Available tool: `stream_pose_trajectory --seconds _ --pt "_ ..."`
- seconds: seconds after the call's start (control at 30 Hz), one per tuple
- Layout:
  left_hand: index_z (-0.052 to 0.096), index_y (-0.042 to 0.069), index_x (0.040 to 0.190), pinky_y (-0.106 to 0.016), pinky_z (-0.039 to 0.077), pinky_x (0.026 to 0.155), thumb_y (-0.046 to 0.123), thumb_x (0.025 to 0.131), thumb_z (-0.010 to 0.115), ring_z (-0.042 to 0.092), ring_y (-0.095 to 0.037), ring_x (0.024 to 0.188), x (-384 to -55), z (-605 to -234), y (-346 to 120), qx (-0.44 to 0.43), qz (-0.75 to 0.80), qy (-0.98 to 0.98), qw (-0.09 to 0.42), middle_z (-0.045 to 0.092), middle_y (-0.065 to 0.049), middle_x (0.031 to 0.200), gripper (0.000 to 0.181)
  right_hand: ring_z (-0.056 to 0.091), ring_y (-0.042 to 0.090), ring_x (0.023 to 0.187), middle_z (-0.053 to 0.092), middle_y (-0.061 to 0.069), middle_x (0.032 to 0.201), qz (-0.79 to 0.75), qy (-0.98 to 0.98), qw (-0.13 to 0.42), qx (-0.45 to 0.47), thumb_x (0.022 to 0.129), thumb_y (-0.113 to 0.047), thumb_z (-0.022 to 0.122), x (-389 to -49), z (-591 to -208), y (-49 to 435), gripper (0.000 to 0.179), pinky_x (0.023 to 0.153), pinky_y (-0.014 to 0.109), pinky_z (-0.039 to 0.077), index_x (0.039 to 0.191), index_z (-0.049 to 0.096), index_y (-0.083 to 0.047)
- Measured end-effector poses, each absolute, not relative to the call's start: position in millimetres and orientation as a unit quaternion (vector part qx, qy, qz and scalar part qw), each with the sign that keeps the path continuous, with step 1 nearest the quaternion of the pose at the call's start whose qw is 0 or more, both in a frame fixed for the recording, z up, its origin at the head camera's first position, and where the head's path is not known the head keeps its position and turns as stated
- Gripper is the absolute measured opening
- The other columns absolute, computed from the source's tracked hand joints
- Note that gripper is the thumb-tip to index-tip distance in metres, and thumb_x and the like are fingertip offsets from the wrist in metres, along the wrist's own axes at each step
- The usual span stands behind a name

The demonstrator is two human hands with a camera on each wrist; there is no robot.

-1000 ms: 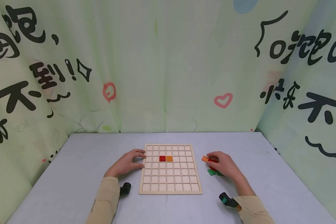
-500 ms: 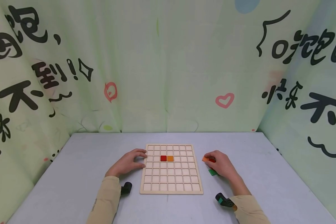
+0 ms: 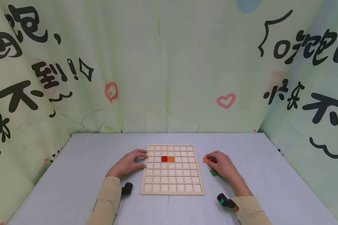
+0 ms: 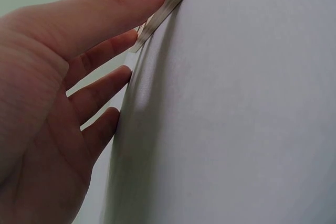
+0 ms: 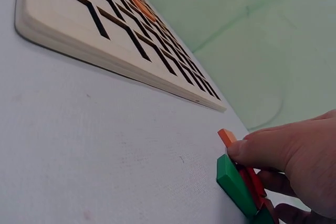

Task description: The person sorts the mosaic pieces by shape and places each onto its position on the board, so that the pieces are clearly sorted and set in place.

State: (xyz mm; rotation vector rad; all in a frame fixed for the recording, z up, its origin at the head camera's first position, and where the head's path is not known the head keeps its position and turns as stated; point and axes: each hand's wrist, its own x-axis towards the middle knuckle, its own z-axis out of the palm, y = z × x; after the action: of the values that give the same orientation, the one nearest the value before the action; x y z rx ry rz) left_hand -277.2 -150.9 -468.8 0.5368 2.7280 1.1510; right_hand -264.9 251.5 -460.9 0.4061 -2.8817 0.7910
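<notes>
A pale wooden grid board (image 3: pixel 172 192) lies on the table. One red tile (image 3: pixel 164 159) and one orange tile (image 3: pixel 171 159) sit side by side in its cells. At the board's left edge, my left hand (image 3: pixel 127 163) rests with thumb and fingertips touching the frame, fingers fairly straight. Right of the board, my right hand (image 3: pixel 223 165) pinches a loose orange tile (image 5: pixel 227 137) by its end; the far fingertips are hidden. Red tiles (image 5: pixel 253 182) lie under that hand, and a green tile (image 5: pixel 232 184) lies beside the thumb.
White cloth covers the table (image 3: pixel 87 156). Printed curtains (image 3: pixel 169 78) stand along the back and sides. A dark wrist camera (image 3: pixel 126 189) sits by the left sleeve, another camera (image 3: pixel 226 200) by the right.
My right hand has shifted slightly left over the loose tiles, covering more of the green ones. The loose orange tile has turned slightly. The left hand keeps its place at the board.
</notes>
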Motion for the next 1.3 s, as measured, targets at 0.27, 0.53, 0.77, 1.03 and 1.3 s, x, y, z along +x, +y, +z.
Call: stream_pose_trajectory --seconds 0.27,0.53,0.77,1.03,1.3 --pt "0.069 0.010 0.118 -0.045 0.035 0.112 0.017 0.084 0.078 0.040 -0.027 0.137 -277.1 -468.6 -149.9 0.170 0.385 0.905 0.068 0.051 -0.001 0.141 0.036 0.061 0.032 0.101 0.066 0.016 0.109 0.262 -0.952 0.068 0.142 0.087 -0.004 0.071 -265.0 -461.9 251.4 0.026 0.089 0.049 0.052 0.112 0.070 0.002" --pt "0.069 0.010 0.117 -0.045 0.034 0.112 0.016 0.084 0.078 0.040 -0.027 0.137 -276.9 -469.7 -150.2 0.170 0.384 0.905 0.066 0.051 -0.001 0.141 0.035 0.063 0.029 0.096 0.065 0.014 0.107 0.276 -0.946 0.088 0.147 0.088 -0.005 0.072 -264.7 -462.9 249.2 0.025 0.083 0.046 0.055 0.112 0.071 0.000" --pt "0.069 0.010 0.117 -0.044 0.035 0.112 0.015 0.084 0.078 0.041 -0.026 0.136 -277.4 -469.7 -149.6 0.171 0.382 0.906 0.067 0.052 -0.001 0.141 0.035 0.064 0.029 0.095 0.063 0.013 0.109 0.293 -0.942 0.104 0.129 0.088 -0.007 0.072 -265.5 -460.5 245.8 0.026 0.081 0.045 0.056 0.114 0.071 -0.001" --pt "0.070 0.010 0.116 -0.045 0.035 0.112 0.017 0.083 0.079 0.041 -0.027 0.136 -277.3 -469.9 -150.4 0.171 0.386 0.904 0.065 0.052 -0.001 0.140 0.035 0.065 0.029 0.096 0.064 0.012 0.110 0.306 -0.938 0.106 0.127 0.089 -0.010 0.072 -265.6 -459.7 243.6 0.027 0.084 0.045 0.055 0.114 0.071 -0.002" --pt "0.070 0.010 0.116 -0.045 0.035 0.112 0.017 0.083 0.079 0.041 -0.027 0.136 -277.7 -470.1 -150.2 0.172 0.386 0.904 0.064 0.052 0.000 0.141 0.035 0.065 0.028 0.095 0.064 0.012 0.109 0.313 -0.932 0.116 0.142 0.089 -0.007 0.072 -264.5 -457.6 238.9 0.024 0.084 0.045 0.056 0.112 0.072 -0.003"
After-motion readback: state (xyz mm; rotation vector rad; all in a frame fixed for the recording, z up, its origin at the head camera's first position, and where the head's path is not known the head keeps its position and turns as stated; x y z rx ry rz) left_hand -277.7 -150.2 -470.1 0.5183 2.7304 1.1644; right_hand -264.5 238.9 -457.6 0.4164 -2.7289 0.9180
